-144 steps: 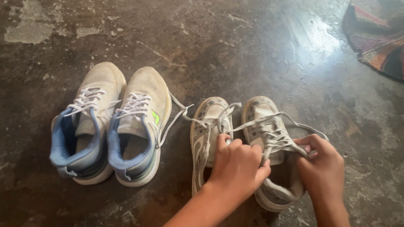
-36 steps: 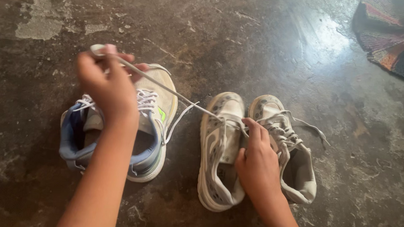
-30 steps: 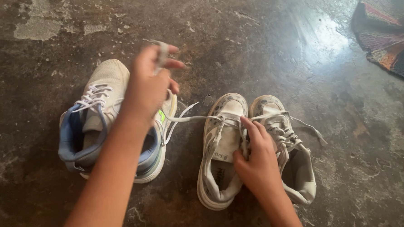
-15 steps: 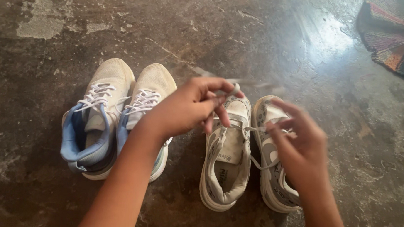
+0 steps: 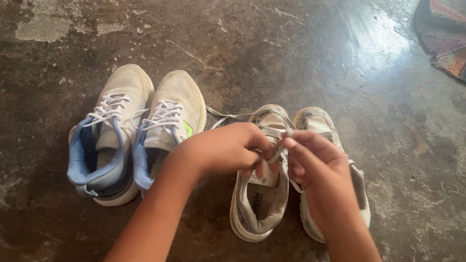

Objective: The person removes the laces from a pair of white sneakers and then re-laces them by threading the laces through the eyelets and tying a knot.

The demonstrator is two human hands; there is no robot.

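Note:
Two worn white canvas shoes sit side by side on the floor. The left one (image 5: 259,200) has its lace (image 5: 228,116) trailing off to the left. My left hand (image 5: 224,149) and my right hand (image 5: 315,168) meet above this shoe's tongue, both pinching lace ends between the fingertips. My right hand covers most of the right white shoe (image 5: 317,121), of which the toe and heel side show. How the lace runs between my fingers is hidden.
A pair of beige running shoes with blue lining (image 5: 133,137) stands to the left, laces tied. A striped woven cloth (image 5: 457,38) lies at the top right corner. The floor (image 5: 299,50) is dark, stained concrete.
My left hand pulled a lace up high over the beige shoes, then came back down to the white shoes. Both hands have now closed together over the left white shoe.

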